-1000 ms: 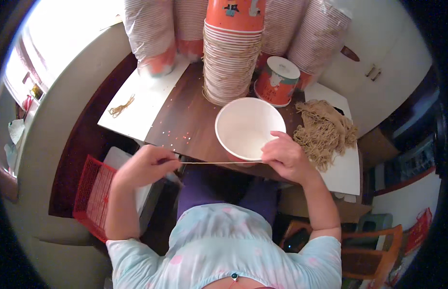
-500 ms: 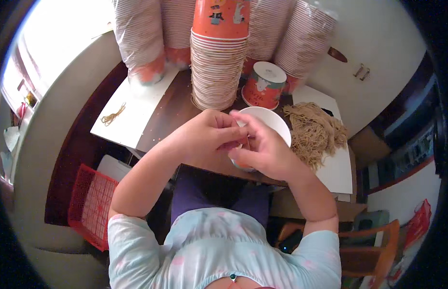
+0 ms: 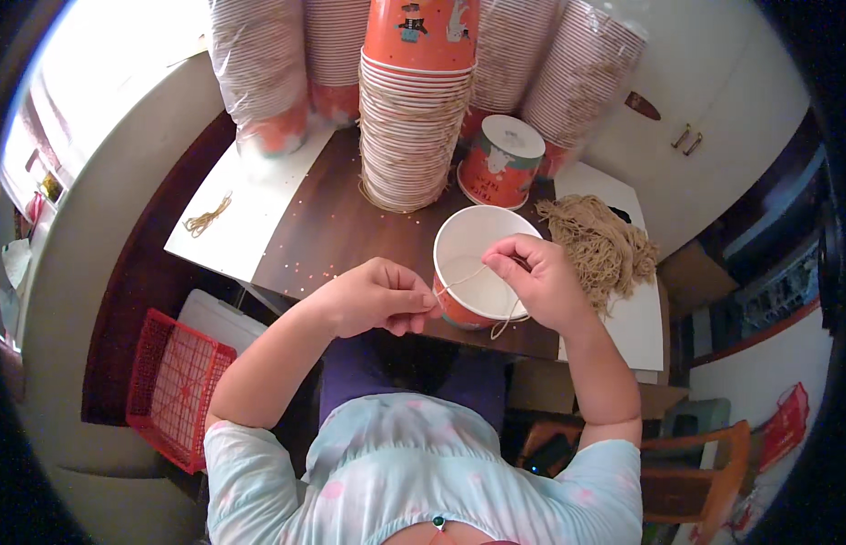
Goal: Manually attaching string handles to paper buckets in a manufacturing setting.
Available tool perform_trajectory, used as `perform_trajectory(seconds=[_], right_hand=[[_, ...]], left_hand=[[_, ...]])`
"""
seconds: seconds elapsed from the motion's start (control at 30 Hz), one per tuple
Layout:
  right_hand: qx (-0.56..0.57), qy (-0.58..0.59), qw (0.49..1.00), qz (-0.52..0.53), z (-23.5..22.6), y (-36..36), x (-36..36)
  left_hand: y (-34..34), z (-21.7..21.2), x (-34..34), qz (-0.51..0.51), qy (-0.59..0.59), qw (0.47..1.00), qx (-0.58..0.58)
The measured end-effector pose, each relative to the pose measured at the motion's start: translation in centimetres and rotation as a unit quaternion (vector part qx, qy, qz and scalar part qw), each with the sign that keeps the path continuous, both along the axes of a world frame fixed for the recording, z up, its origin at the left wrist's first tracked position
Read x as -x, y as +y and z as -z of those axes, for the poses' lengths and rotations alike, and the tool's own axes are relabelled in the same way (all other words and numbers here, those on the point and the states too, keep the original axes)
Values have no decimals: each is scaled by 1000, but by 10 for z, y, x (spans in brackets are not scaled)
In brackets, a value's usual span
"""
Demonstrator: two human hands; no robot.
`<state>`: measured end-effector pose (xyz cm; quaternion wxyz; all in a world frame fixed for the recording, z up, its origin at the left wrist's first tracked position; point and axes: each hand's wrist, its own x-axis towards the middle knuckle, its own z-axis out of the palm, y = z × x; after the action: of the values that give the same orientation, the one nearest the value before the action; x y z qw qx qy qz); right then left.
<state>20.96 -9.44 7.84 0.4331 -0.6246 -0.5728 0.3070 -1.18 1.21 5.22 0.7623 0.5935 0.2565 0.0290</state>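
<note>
An open paper bucket (image 3: 452,243), white inside and orange outside, stands at the table's near edge. My left hand (image 3: 387,298) is closed at its near left side, thumb and fingers pinching one part of a thin beige string (image 3: 461,280). Above the bucket's right rim, my right hand (image 3: 539,280) pinches the same string. Between the hands the string runs across the bucket's mouth, and a loose loop dangles below my right fingers over the near rim. Whether the string is fastened to the bucket I cannot tell.
A tall stack of nested buckets (image 3: 407,136) rises behind, with plastic-wrapped stacks (image 3: 257,73) around it. An upturned orange bucket (image 3: 503,174) stands right of it. A heap of beige strings (image 3: 597,241) lies at right, a small string bundle (image 3: 208,216) at left. A red basket (image 3: 178,386) sits lower left.
My hands were together over the bucket's near left side. They have moved apart, left hand down-left and right hand rightward, with the string now showing between them.
</note>
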Motion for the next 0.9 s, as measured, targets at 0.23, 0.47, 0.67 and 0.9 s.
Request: perform_trajectory(seconds=[0.23,0.47,0.67,0.9], right_hand=[[-31,89,979,-181,-7,-8,23],[104,230,955,-153,4,-1,28],[-101,-52,991,-72,-1,-4,29],[-139,-83,986,-48,4,-7,31]], left_hand=[[-9,-30,-11,45,-32,978,-203],[-1,-37,-11,46,-33,978,-200],[3,-25,-14,7,-11,999,-39],[-1,-16,-17,1,-43,999,4]])
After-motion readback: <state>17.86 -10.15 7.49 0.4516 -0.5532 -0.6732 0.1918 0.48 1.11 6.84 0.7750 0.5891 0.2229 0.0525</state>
